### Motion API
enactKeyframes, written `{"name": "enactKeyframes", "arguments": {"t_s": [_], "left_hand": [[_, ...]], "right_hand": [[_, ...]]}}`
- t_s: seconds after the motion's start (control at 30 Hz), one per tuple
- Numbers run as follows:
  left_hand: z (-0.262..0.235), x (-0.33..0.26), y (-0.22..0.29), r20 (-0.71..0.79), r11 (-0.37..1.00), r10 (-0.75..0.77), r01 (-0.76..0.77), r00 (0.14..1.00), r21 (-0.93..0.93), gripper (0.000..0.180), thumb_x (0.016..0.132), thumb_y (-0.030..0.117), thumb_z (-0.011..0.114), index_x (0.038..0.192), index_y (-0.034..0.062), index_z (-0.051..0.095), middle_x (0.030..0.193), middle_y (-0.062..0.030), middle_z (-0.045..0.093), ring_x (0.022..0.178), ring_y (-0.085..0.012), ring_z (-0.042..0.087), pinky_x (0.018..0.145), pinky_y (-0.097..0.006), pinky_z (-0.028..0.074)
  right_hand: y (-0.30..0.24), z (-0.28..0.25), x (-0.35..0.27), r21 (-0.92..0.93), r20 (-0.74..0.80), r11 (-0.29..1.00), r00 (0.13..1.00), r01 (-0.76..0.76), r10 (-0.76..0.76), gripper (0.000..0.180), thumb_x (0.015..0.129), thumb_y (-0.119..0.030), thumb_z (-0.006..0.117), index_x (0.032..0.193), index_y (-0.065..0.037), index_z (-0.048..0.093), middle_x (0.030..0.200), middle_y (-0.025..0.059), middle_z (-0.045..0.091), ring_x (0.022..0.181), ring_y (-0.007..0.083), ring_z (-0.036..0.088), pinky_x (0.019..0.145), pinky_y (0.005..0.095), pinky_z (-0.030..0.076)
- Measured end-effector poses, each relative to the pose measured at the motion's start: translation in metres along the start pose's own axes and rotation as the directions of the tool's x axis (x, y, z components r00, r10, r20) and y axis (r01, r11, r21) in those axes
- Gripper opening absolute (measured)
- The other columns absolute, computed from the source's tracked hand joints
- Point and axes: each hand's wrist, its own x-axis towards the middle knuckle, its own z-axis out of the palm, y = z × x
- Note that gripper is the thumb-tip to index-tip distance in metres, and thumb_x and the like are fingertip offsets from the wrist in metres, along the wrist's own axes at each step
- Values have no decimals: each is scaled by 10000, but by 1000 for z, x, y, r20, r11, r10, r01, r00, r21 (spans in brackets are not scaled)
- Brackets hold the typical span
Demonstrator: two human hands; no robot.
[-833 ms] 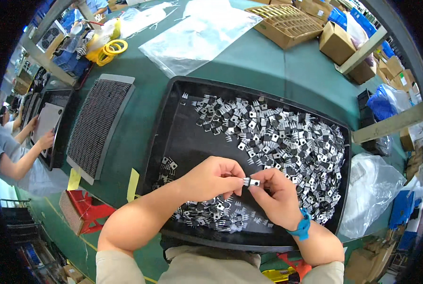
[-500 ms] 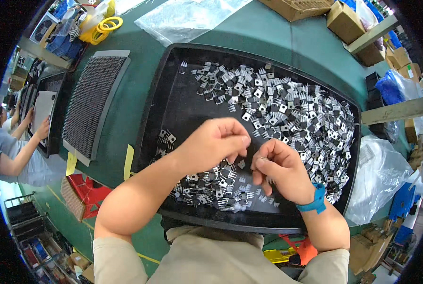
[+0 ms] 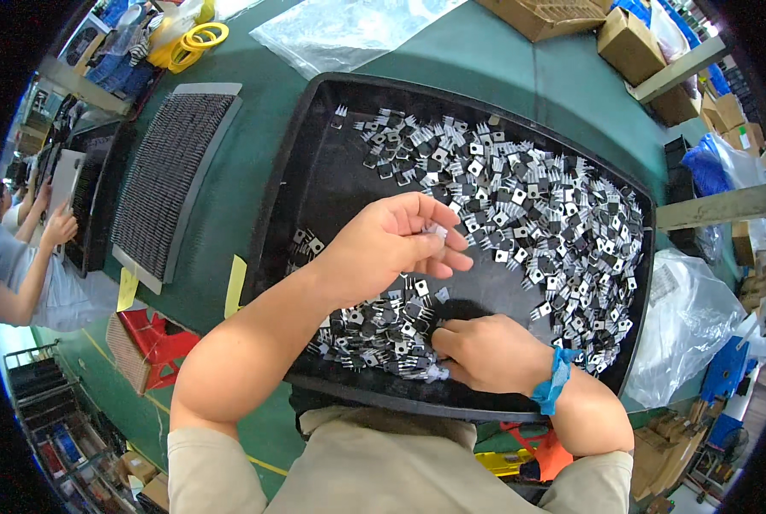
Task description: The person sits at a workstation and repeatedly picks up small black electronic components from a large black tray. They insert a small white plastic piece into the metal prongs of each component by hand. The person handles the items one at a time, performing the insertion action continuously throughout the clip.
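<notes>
The left hand (image 3: 391,244) is hovering over the middle of a large, shallow black plastic tray (image 3: 314,154), its fingers curled loosely inward with the thumb and fingertips pinching a small silver-and-black electronic part with thin metal legs (image 3: 437,231). The grip is narrow, just wide enough for that one piece. Just below this hand, a small heap of the same leggy parts (image 3: 374,330) is lying on the tray floor, partly shaded by the forearm.

The right hand (image 3: 485,351), wearing a blue wristband (image 3: 554,381), is resting low on the tray near its closest rim, below and slightly right of the left hand. Its fingers are bunched together and pressing down at the edge of the small heap; whether they are actually holding a piece cannot be told, as the fingertips are turned away.

Beyond and to the right of both hands, a much bigger spread of loose silver-and-black parts (image 3: 537,206) is covering the far right half of the tray. Between that spread and the left hand, the tray's dark floor is showing.

The tray is sitting on a green work table (image 3: 503,60). Far to the left of the left hand, a grey-rimmed rectangular grid rack (image 3: 173,171) is lying on the table, and clear plastic bags (image 3: 691,325) are bunching up to the right of the right hand, past the tray's edge.
</notes>
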Motion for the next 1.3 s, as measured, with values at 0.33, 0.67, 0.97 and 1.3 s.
{"name": "enactKeyframes", "arguments": {"t_s": [0.33, 0.67, 0.97, 1.3], "left_hand": [[4, -2, 0, 64, 991, -27, 18, 998, 131, 175, 955, 59, 532, 1117, 6, 571, 986, -129, 682, 850, -191, 677, 666, -269, 514], [8, -6, -3, 142, 953, -27, -17, 990, 303, 110, 920, 84, 592, 992, 4, 618, 898, -71, 688, 717, -115, 642, 616, -226, 483], [4, -4, -3, 88, 986, -31, 16, 996, 166, 158, 947, 101, 556, 1056, 5, 619, 883, -76, 691, 665, -100, 618, 555, -200, 451], [8, -5, 1, 107, 981, -90, 69, 990, 184, 105, 956, 128, 557, 977, 35, 600, 839, -47, 677, 645, -83, 593, 552, -195, 438]], "right_hand": [[0, -21, -10, 424, -707, 873, 691, 242, 152, 226, 800, 15, 632, 1020, -30, 609, 744, 66, 594, 578, 126, 552, 524, 258, 436], [-4, -31, -11, 167, -708, 980, 705, 110, 41, 398, 766, 29, 609, 1162, -12, 603, 719, 104, 551, 536, 212, 535, 495, 317, 444], [-2, -24, -9, 253, -690, 961, 717, 111, 99, 528, 749, 33, 596, 1274, -14, 561, 692, 95, 506, 510, 201, 493, 471, 321, 413], [-7, -22, -11, 276, -843, 958, 498, 78, 203, 230, 776, 33, 657, 997, -13, 611, 786, 114, 595, 633, 202, 592, 556, 288, 472]]}}
